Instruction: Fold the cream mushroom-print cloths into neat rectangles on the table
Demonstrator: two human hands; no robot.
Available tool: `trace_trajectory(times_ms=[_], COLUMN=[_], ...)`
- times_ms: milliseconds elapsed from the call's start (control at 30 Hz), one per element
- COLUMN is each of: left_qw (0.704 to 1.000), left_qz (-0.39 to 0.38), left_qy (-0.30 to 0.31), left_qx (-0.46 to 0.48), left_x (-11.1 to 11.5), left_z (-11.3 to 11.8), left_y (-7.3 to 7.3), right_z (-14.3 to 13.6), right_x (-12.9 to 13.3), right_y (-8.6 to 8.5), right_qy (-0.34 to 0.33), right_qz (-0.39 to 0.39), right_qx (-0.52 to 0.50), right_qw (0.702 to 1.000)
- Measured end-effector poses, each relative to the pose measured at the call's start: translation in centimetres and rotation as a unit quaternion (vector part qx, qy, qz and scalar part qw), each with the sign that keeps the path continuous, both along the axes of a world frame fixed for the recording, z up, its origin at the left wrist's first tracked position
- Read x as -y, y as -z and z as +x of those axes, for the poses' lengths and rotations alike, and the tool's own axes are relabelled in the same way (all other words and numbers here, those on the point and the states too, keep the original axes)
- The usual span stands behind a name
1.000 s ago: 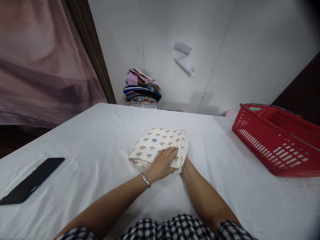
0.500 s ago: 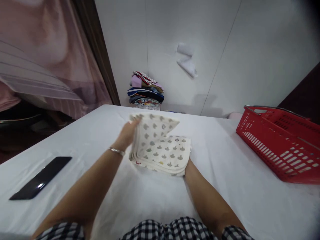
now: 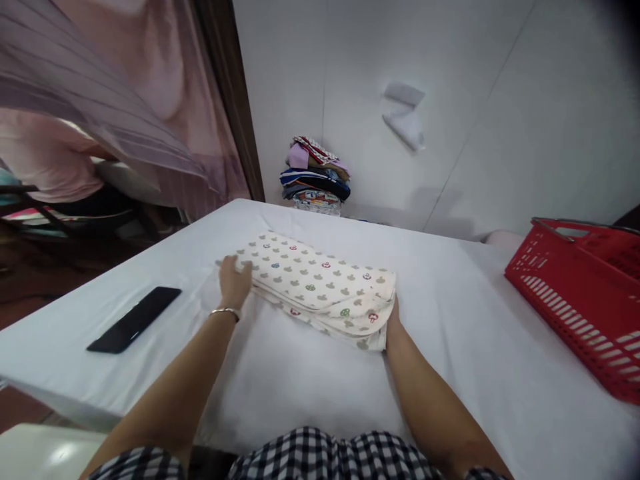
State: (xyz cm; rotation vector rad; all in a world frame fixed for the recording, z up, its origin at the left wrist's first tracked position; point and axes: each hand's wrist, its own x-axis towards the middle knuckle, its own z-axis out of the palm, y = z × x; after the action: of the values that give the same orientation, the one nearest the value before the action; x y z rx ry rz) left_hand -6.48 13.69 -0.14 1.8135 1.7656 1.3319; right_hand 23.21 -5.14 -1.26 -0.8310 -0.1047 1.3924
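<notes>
A cream cloth [image 3: 310, 273] printed with small grey and coloured mushroom shapes lies folded in layers as a long strip on the white-covered table [image 3: 300, 380]. My left hand [image 3: 235, 283] rests at the cloth's left end, its thumb and fingers apart; a silver bangle is on that wrist. At the opposite end, my right hand [image 3: 393, 323] grips the cloth's edge, with most of its fingers hidden beneath the layers.
A black phone [image 3: 135, 320] lies on the table at the left. The red plastic basket [image 3: 575, 300] stands at the right. Folded clothes [image 3: 316, 177] are piled by the wall. Behind a sheer curtain [image 3: 150, 80], a person in pink [image 3: 50, 157] is partly visible.
My left hand has brought the raised flap over to the left and down, so the cloth now lies longer. The right hand stays at its right end. The view has shifted left.
</notes>
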Motion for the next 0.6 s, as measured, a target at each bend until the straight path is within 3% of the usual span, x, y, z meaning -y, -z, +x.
trace_trajectory(times_ms=[33,100,200,267,367,600], left_qw=[0.999,0.984,0.907,0.859,0.830,0.851], left_qz=[0.006,0.020,0.051,0.079,0.099,0.023], left_qy=[0.027,0.151,0.372,0.455,0.498,0.467], left_qx=[-0.026,-0.097,-0.191,-0.222,-0.230,-0.237], left_x=[1.0,3.6,8.2,10.7,12.7,13.0], left_z=[1.0,3.2,6.4,8.2,10.5,13.5], left_y=[0.2,0.4,0.6,0.6,0.6,1.0], right_z=[0.2,0.5,0.8,0.9,1.0,1.5], right_x=[0.0,-0.2,-0.4,-0.5,-0.8,-1.4], right_y=[0.2,0.5,1.0,1.2,1.3,1.8], right_qy=[0.002,-0.006,-0.046,-0.074,-0.085,-0.039], right_qz=[0.002,0.010,0.037,0.058,0.077,0.048], right_qx=[0.010,0.047,0.134,0.183,0.207,0.251], right_qw=[1.000,0.999,0.989,0.979,0.972,0.966])
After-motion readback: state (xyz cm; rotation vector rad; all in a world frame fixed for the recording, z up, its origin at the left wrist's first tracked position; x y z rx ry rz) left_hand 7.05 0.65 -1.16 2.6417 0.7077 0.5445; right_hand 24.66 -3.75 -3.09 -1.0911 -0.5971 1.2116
